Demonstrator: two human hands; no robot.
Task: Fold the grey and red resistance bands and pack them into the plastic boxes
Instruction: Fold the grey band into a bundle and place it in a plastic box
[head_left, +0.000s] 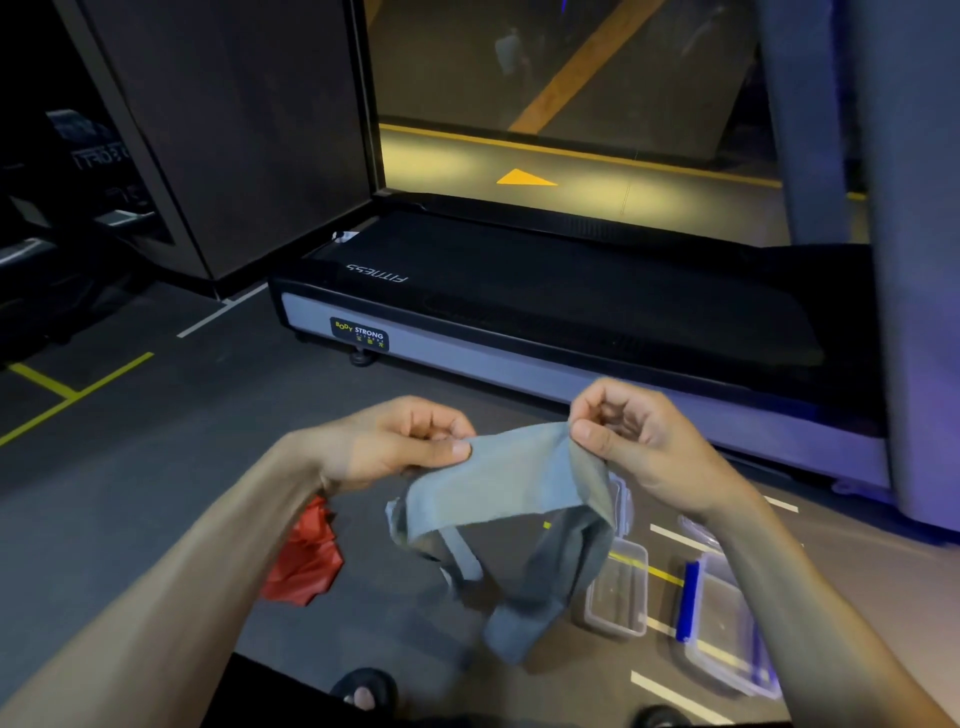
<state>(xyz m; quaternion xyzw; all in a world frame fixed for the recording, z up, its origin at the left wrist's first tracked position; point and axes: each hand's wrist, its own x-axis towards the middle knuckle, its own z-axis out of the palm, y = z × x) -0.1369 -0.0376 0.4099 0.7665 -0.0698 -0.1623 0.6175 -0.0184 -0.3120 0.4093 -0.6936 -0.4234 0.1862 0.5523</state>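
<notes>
A grey resistance band (506, 493) hangs in the air between my hands, its loose end drooping toward the floor. My left hand (400, 441) pinches the band's top left edge with thumb and fingers. My right hand (628, 436) pinches the top right corner. A crumpled red resistance band (304, 561) lies on the floor below my left forearm. Clear plastic boxes sit on the floor at the right: a small one (618, 592) and a larger one with blue clips (722, 629). Another clear piece (621, 501) is partly hidden behind the grey band.
A black treadmill (545, 296) with a grey side rail stands across the floor just beyond my hands. A grey pillar (914, 260) rises at the right. White and yellow lines mark the dark floor. My sandalled feet (363, 688) show at the bottom edge.
</notes>
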